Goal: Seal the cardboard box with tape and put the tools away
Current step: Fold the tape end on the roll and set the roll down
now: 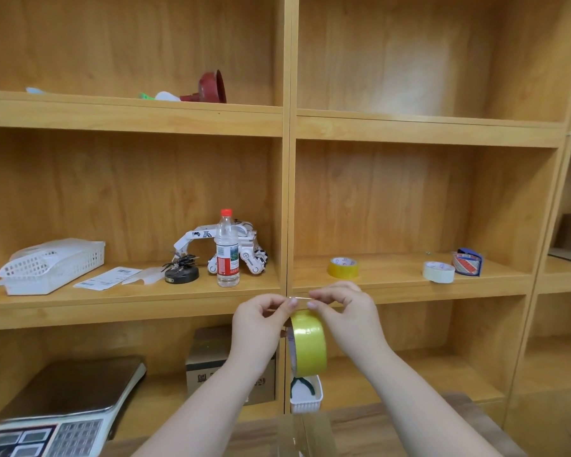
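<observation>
You hold the yellow tape roll (309,341) up in front of the shelves, standing on edge with its flat faces turned left and right, so its hole runs left to right. Your left hand (261,328) sits on the left of the roll and your right hand (346,316) on the right, both level with its top. The fingertips of each hand are pinched nearly closed at the top of the roll, and between them runs a thin pale strip that looks like the free end of the tape, lying left to right just above the roll. How the roll's weight is carried below your left palm is hidden.

What matters next is that the loose end lies directly above the roll, between your two pinches, while the cardboard box (305,435) sits low and near you, straight below the roll, its top seam running away from you. Both hands are about equally close to the end, so I judge you would keep one pinch and draw the tape down towards that seam.

Behind the roll, the small white basket (307,402) with pliers (302,384) waits on the lower shelf.
</observation>
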Motion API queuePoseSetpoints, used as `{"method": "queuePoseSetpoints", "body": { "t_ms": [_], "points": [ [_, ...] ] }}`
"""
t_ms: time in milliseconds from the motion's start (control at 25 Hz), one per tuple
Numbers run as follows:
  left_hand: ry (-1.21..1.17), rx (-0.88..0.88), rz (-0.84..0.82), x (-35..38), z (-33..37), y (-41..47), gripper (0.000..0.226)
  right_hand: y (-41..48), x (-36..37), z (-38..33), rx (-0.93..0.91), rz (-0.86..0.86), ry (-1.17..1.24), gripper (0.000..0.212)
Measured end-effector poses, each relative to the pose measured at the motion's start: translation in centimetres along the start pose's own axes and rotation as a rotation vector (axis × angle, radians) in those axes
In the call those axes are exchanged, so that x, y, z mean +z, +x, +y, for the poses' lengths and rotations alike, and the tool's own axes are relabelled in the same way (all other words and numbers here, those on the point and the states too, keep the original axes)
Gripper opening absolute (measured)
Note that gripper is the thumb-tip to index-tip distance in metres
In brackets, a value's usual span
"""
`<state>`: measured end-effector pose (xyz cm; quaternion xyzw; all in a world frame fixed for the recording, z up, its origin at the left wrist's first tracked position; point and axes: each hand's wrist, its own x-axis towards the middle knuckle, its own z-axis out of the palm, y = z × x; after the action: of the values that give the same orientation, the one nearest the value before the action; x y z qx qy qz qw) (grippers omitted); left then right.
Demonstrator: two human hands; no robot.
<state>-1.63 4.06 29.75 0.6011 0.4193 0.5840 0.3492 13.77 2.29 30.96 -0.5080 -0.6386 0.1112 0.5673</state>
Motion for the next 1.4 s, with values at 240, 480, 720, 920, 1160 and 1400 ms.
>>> {"method": "queuePoseSetpoints", "body": {
  "t_ms": [240,480,720,920,1160,1400],
  "points": [
    [0.159,0.091,0.058,-0.4,0.5,0.7,0.008,0.5,0.1,-1.0,-0.018,-0.007,-0.078,0.014],
    [0.195,0.173,0.085,-0.9,1.6,1.8,0.006,1.9,0.6,-1.6,-0.090,-0.010,-0.041,0.017],
    [0.085,0.143,0.114,-1.0,2.5,2.2,0.044,2.8,0.5,-2.5,-0.099,0.013,-0.006,0.009],
    [0.066,0.262,0.020,-1.1,2.4,2.1,0.023,2.6,0.1,-3.2,-0.086,0.016,0.017,0.010],
    [-0.102,0.166,0.053,-1.5,2.9,2.7,0.011,2.5,-1.0,-2.8,-0.065,0.102,0.123,0.008],
    [0.074,0.182,-0.145,-0.2,3.1,2.5,0.032,2.5,-1.6,-1.9,-0.003,0.037,0.113,0.005]
  ]
}}
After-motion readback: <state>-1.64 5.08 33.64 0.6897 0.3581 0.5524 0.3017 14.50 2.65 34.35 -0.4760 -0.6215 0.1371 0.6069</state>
